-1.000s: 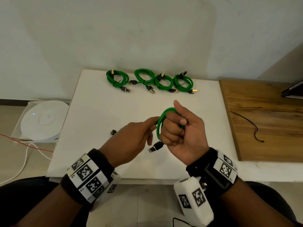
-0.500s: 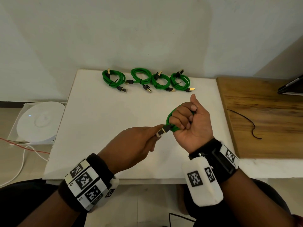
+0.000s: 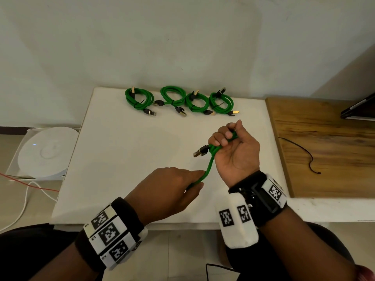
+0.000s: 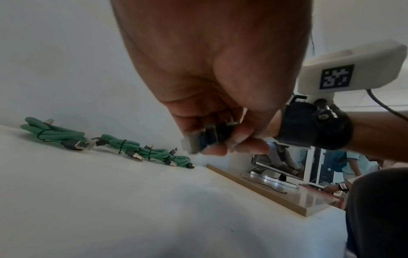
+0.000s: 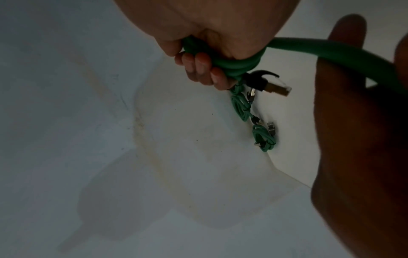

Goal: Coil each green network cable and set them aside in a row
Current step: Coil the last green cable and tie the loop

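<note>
My right hand [image 3: 225, 136], palm turned up above the white table [image 3: 132, 159], grips a coil of green network cable [image 3: 215, 149]. A black and gold plug [image 3: 199, 152] sticks out of the coil to the left. One green strand [image 3: 209, 167] runs down to my left hand [image 3: 199, 179], which pinches the cable's other plug [image 4: 205, 137] between thumb and fingers. The right wrist view shows the fingers [image 5: 198, 68] curled round the coil [image 5: 238, 64] and the free plug [image 5: 273, 87]. Several tied green coils [image 3: 178, 101] lie in a row at the table's far edge.
A wooden board [image 3: 324, 159] adjoins the table on the right, with a thin black wire [image 3: 300, 151] on it and a dark device [image 3: 359, 110] at its far corner. A white round device in a box [image 3: 46, 153] and loose cords [image 3: 26, 191] lie on the floor at left.
My right hand has turned palm up with the coil and shifted right. My left hand has drawn back towards me with the plug, pulling a strand out straight between the hands.
</note>
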